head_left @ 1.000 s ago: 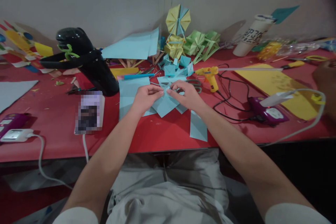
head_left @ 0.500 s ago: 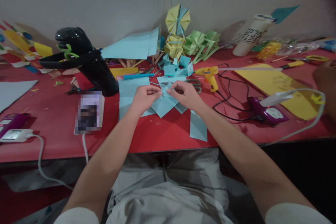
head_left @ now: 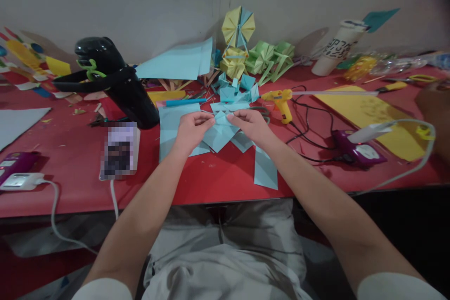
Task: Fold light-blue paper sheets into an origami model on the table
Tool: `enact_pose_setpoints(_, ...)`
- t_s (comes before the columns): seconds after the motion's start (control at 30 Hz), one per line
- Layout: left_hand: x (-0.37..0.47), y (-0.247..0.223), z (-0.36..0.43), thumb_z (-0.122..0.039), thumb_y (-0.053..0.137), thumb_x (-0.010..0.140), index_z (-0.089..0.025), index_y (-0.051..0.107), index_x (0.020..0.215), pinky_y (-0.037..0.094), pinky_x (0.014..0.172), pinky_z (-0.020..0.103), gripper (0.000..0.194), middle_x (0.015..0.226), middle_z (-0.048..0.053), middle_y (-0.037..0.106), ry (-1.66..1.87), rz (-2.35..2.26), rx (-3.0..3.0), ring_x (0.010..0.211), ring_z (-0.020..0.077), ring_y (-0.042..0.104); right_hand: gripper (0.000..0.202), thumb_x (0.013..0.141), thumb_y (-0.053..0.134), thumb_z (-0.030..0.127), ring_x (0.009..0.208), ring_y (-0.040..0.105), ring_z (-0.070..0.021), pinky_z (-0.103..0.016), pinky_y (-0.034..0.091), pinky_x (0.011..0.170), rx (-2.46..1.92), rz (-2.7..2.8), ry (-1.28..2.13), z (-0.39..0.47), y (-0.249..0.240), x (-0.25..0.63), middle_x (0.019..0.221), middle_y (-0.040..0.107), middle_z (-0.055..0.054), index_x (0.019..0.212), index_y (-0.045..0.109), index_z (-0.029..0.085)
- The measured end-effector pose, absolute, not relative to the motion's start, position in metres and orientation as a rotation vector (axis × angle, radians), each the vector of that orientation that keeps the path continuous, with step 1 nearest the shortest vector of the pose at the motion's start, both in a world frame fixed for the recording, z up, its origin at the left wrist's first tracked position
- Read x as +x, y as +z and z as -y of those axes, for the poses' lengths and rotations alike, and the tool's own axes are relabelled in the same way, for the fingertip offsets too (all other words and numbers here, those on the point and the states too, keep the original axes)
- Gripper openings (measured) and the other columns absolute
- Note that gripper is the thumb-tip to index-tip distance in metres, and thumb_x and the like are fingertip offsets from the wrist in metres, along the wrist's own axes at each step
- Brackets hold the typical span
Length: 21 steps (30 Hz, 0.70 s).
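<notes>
Between my two hands is a square of light blue paper (head_left: 221, 135), with creases and a raised point at its far side. My left hand (head_left: 193, 129) pinches its left edge between thumb and fingers. On the opposite edge, my right hand (head_left: 250, 124) grips the paper the same way. More blue paper sheets (head_left: 172, 124) lie flat under and beside the hands. A separate blue piece (head_left: 265, 171) rests by my right forearm. Scissors (head_left: 262, 111) are partly hidden behind my right hand.
A yellow glue gun (head_left: 279, 101) and its black cord lie to the right, near a purple power socket (head_left: 365, 150). At the left stand a black bottle (head_left: 119, 84) and a phone (head_left: 119, 152). Folded paper models (head_left: 238, 28) stand at the back. Someone's arm (head_left: 434, 112) shows far right.
My hands have moved slightly apart along the blue paper. Its far point now shows between the fingers, and its near corner has shifted a little away from me.
</notes>
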<state>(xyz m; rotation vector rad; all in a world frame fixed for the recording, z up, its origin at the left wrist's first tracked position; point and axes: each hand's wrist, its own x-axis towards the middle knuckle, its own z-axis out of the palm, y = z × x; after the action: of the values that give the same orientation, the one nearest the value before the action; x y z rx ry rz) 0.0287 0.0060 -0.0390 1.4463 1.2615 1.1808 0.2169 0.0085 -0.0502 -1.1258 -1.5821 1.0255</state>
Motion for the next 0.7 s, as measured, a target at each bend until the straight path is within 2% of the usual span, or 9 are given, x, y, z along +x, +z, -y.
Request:
enact_pose_setpoints(0.3,0.0286,-0.0400,-0.0068,-0.031,0.075,0.068,-0.016,0.072,0.081,0.051,0.076,0.031,0.020,0.082,0.006,0.073,1.184,-1.249,1.449,0.080,0.0176,0.066,0.042,0.078,0.059,0.058,0.055,0.030,-0.0089,-0.026,0.024,0.051,-1.117,1.560,0.966,-0.0119,-0.0533,0.2160,0.059,0.038,0.003,0.066,0.053,0.018)
enact_pose_setpoints(0.7,0.0305,-0.0406,-0.0079,-0.027,0.073,0.069,-0.015,0.069,0.080,0.047,0.067,0.027,0.016,0.078,0.005,0.069,1.108,-1.270,1.454,0.072,0.0139,0.061,0.030,0.086,0.051,0.040,0.051,0.029,-0.0090,-0.027,0.023,0.051,-1.235,1.663,0.664,-0.0083,-0.0513,0.2121,0.054,0.036,0.004,0.066,0.050,0.018)
